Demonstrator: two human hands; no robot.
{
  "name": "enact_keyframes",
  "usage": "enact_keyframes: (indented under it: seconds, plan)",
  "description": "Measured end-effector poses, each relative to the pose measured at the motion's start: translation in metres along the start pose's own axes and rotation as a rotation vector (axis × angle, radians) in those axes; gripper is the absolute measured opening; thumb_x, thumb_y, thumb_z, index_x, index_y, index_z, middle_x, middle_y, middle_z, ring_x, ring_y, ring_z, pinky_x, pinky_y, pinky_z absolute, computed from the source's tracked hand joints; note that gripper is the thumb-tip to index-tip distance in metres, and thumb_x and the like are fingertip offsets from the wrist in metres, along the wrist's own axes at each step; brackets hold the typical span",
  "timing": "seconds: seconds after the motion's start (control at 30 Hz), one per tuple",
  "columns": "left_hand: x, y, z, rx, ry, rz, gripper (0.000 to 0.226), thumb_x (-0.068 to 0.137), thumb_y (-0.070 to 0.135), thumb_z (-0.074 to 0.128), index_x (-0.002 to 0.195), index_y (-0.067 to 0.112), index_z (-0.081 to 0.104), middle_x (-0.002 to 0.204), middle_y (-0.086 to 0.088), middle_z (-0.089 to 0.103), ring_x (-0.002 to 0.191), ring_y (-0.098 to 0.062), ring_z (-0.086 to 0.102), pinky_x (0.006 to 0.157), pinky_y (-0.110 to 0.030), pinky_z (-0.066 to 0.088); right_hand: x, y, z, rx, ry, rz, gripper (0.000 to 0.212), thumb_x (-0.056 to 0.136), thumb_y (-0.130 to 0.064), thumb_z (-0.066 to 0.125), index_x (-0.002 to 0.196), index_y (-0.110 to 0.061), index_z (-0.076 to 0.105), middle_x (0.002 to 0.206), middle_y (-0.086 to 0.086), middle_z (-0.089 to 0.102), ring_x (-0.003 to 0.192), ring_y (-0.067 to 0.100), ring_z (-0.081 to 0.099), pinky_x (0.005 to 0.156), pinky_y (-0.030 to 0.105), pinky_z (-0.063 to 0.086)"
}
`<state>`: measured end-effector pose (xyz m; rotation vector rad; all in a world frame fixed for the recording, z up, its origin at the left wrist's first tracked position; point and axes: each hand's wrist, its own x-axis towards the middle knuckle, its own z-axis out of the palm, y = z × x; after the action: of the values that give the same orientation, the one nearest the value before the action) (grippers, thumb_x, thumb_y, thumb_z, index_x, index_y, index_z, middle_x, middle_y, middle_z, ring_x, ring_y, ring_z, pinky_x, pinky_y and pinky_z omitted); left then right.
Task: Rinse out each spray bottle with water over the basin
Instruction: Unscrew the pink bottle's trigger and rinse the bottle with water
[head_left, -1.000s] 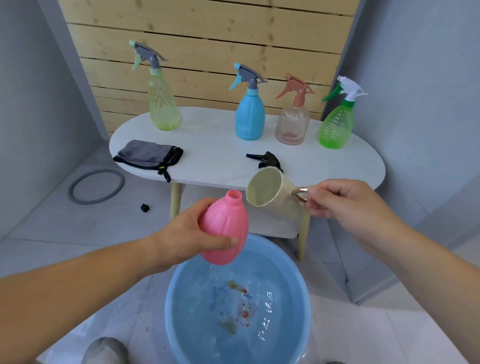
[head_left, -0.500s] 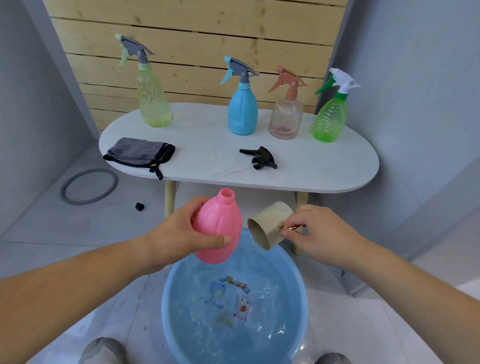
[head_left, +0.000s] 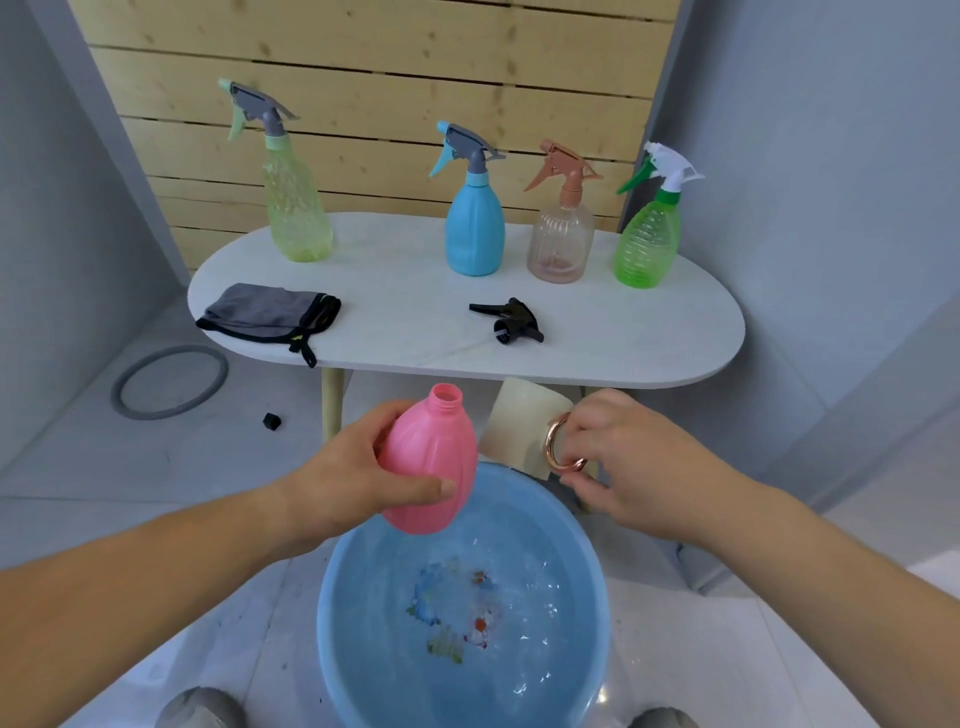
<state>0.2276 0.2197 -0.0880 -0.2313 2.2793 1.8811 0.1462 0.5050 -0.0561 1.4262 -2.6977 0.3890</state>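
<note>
Pink spray bottle (head_left: 431, 467), capless, upright in our left hand (head_left: 343, 478), fingers curled round it, above the 11 o'clock rim of the blue basin (head_left: 337, 582). Our right hand (head_left: 628, 467) pinches the cream cup (head_left: 522, 426) by its ring handle, at the bottle's 3 o'clock. Black trigger head (head_left: 511, 322) lies on the surface (head_left: 623, 338).

Brightness: bright, soft and even, no single source visible.
Shadows: faint, with a soft one beneath the counter (head_left: 415, 312).
Glare: small white glints on the water in the basin (head_left: 343, 582).
Distortion: wide-angle bending; the left and right walls lean.
Focus: mostly sharp, near corners slightly soft.
</note>
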Motion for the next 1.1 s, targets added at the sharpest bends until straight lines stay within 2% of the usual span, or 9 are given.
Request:
enact_keyframes:
  seconds: [0.13, 0.27, 0.37, 0.47, 0.6, 0.67, 0.77, 0.93, 1.1]
  plan:
    - [-0.001, 0.001, -0.001, 0.0, -0.004, 0.002, 0.085, 0.052, 0.027, 0.096, 0.127, 0.042, 0.06, 0.117, 0.004, 0.072, 0.103, -0.014, 0.074, 0.081, -0.035, 0.063, 0.001, -0.006, -0.004, -0.031, -0.009, -0.025, 0.007, 0.08, -0.025, 0.066, 0.077, -0.02, 0.068, 0.084, -0.008, 0.061, 0.089, 0.017, 0.054, 0.077, 0.032, 0.051]
    - [0.0, 0.003, -0.003, -0.004, 0.008, 0.013, 0.079, 0.063, 0.017, 0.097, 0.128, 0.041, 0.059, 0.118, 0.003, 0.073, 0.104, -0.015, 0.073, 0.079, -0.033, 0.062, 0.001, -0.005, -0.025, 0.346, 0.091, 0.351, 0.021, 0.072, -0.044, 0.057, 0.077, -0.026, 0.065, 0.084, -0.01, 0.064, 0.083, 0.008, 0.061, 0.077, 0.028, 0.05]
    - [0.0, 0.005, -0.005, -0.024, 0.01, 0.021, 0.081, 0.057, 0.024, 0.095, 0.127, 0.042, 0.06, 0.115, 0.006, 0.074, 0.104, -0.015, 0.074, 0.078, -0.033, 0.062, 0.005, 0.021, -0.037, 0.543, 0.231, 0.625, 0.01, 0.083, -0.024, 0.061, 0.075, -0.018, 0.063, 0.084, 0.003, 0.07, 0.084, 0.023, 0.067, 0.082, 0.039, 0.054]
    - [0.001, 0.008, -0.005, -0.033, 0.007, 0.024, 0.087, 0.055, 0.022, 0.1, 0.129, 0.041, 0.059, 0.116, 0.005, 0.074, 0.103, -0.015, 0.074, 0.08, -0.036, 0.064, 0.01, 0.047, -0.048, 0.957, 0.403, 0.854, 0.016, 0.09, -0.013, 0.052, 0.076, -0.015, 0.059, 0.094, 0.021, 0.068, 0.083, 0.035, 0.071, 0.085, 0.044, 0.056]
    - [0.004, 0.011, -0.002, -0.056, 0.007, 0.046, 0.09, 0.045, 0.035, 0.095, 0.128, 0.041, 0.061, 0.112, 0.007, 0.075, 0.1, -0.014, 0.075, 0.077, -0.034, 0.063, 0.018, 0.089, -0.057, 1.167, 0.599, 1.066, 0.023, 0.091, -0.015, 0.045, 0.105, -0.002, 0.058, 0.096, 0.018, 0.061, 0.077, 0.033, 0.064, 0.078, 0.04, 0.055]
    - [0.006, 0.013, 0.0, -0.066, 0.0, 0.059, 0.09, 0.043, 0.037, 0.094, 0.126, 0.041, 0.061, 0.108, 0.009, 0.075, 0.098, -0.013, 0.075, 0.076, -0.033, 0.064, 0.021, 0.107, -0.057, 1.201, 0.662, 1.152, 0.02, 0.089, -0.016, 0.046, 0.099, -0.003, 0.057, 0.098, 0.019, 0.061, 0.078, 0.033, 0.063, 0.084, 0.042, 0.056]
    - [0.01, 0.015, 0.003, -0.071, -0.005, 0.06, 0.091, 0.042, 0.038, 0.095, 0.127, 0.04, 0.061, 0.107, 0.01, 0.076, 0.098, -0.015, 0.075, 0.078, -0.036, 0.064, 0.024, 0.127, -0.054, 1.285, 0.716, 1.216, 0.008, 0.086, -0.013, 0.046, 0.09, -0.009, 0.051, 0.094, 0.019, 0.058, 0.073, 0.029, 0.062, 0.088, 0.042, 0.056]
    - [0.019, 0.019, 0.01, -0.059, -0.011, 0.066, 0.093, 0.041, 0.041, 0.095, 0.127, 0.04, 0.061, 0.108, 0.011, 0.076, 0.098, -0.013, 0.075, 0.075, -0.032, 0.063, 0.029, 0.152, -0.05, 1.362, 0.739, 1.242, 0.023, 0.087, -0.013, 0.048, 0.109, -0.01, 0.054, 0.106, 0.019, 0.058, 0.077, 0.029, 0.065, 0.076, 0.042, 0.059]
    - [0.026, 0.02, 0.011, -0.064, -0.026, 0.066, 0.094, 0.041, 0.039, 0.095, 0.129, 0.039, 0.061, 0.107, 0.012, 0.076, 0.098, -0.01, 0.074, 0.073, -0.03, 0.063, 0.04, 0.165, -0.047, 1.28, 0.76, 1.257, 0.024, 0.089, -0.016, 0.051, 0.111, -0.009, 0.059, 0.108, 0.02, 0.055, 0.087, 0.036, 0.064, 0.069, 0.042, 0.06]
